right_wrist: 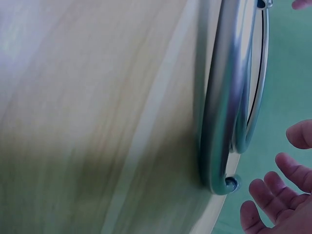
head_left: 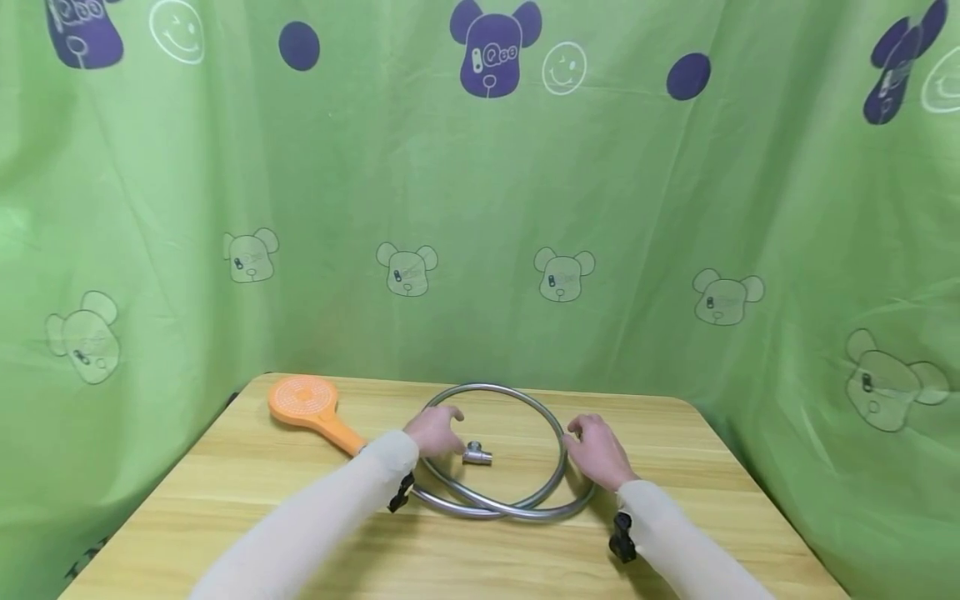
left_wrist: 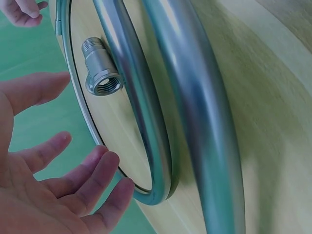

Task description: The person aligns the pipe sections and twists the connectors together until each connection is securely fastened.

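A coiled silver shower hose (head_left: pixel 542 514) lies in loops on the wooden table. Inside the coil sits a small chrome threaded tee fitting (head_left: pixel 477 455). My left hand (head_left: pixel 437 431) hovers over the left side of the loops, close beside the fitting. In the left wrist view, its fingers are spread and loosely bent, with nothing between them. At the coil's right side is my right hand (head_left: pixel 597 452), fingertips near the hose; the right wrist view shows its relaxed fingers apart from the hose (right_wrist: pixel 224 87). An orange hand shower (head_left: pixel 303 396) lies left of the coil, its handle end partly hidden by my left sleeve.
The light wood table (head_left: pixel 705 500) reaches back to a green patterned curtain (head_left: pixel 480 183) that hangs behind it and on both sides. Small black devices are strapped at both wrists.
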Motion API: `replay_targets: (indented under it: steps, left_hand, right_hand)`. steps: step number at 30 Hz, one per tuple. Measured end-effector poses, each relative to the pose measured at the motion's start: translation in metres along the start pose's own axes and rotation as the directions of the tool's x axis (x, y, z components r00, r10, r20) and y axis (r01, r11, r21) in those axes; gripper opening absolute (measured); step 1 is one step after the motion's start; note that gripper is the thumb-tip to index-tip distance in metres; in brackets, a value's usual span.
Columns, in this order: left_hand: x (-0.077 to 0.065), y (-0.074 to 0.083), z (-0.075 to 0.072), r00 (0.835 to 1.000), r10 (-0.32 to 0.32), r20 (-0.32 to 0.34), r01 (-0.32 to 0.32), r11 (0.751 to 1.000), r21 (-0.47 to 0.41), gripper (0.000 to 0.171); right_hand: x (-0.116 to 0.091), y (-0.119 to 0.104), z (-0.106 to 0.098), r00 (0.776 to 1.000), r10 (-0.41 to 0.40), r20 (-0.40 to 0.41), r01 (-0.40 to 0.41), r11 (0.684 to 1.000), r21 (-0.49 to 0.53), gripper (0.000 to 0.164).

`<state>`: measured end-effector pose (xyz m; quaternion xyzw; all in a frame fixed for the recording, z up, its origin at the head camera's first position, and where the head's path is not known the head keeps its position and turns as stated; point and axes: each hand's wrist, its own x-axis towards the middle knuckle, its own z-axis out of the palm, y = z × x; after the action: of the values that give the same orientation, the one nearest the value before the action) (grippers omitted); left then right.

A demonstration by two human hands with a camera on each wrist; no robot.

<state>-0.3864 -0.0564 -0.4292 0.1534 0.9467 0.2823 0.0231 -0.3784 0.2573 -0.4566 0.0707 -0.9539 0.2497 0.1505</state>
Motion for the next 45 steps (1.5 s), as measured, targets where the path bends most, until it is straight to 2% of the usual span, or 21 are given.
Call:
replay_targets:
  steps: [9,14,20,28,33,45]
  left_hand:
    - [-0.003,0.004,0.0,0.999,0.032,-0.001,-0.032,0.999,0.039,0.065]
    - [-0.001,0.005,0.002,1.0,0.023,0.004,-0.023,0.999,0.046,0.065]
    - [-0.003,0.006,0.003,1.0,0.024,0.01,-0.025,0.999,0.042,0.064]
    - [-0.004,0.007,0.005,0.999,0.028,0.021,-0.029,0.999,0.042,0.064]
    - [-0.003,0.005,0.005,0.999,0.024,0.029,-0.025,0.999,0.045,0.063]
    - [-0.007,0.007,-0.001,0.999,0.024,0.025,-0.025,0.999,0.035,0.064]
  right_hand:
    - [0.002,0.012,-0.004,1.0,0.03,0.01,-0.03,1.0,-0.004,0.034]
    - [0.002,0.021,-0.006,0.997,0.069,0.029,-0.068,0.998,-0.012,0.036]
    - [0.0,0.034,-0.007,0.993,0.099,0.062,-0.098,0.995,-0.014,0.044]
    - [-0.005,0.043,-0.009,0.99,0.118,0.078,-0.112,0.991,-0.074,0.056]
    - [-0.004,0.048,-0.008,0.981,0.141,0.129,-0.132,0.988,-0.076,0.064]
    - [-0.001,0.053,-0.002,0.977,0.122,0.172,-0.094,0.982,-0.163,0.075]
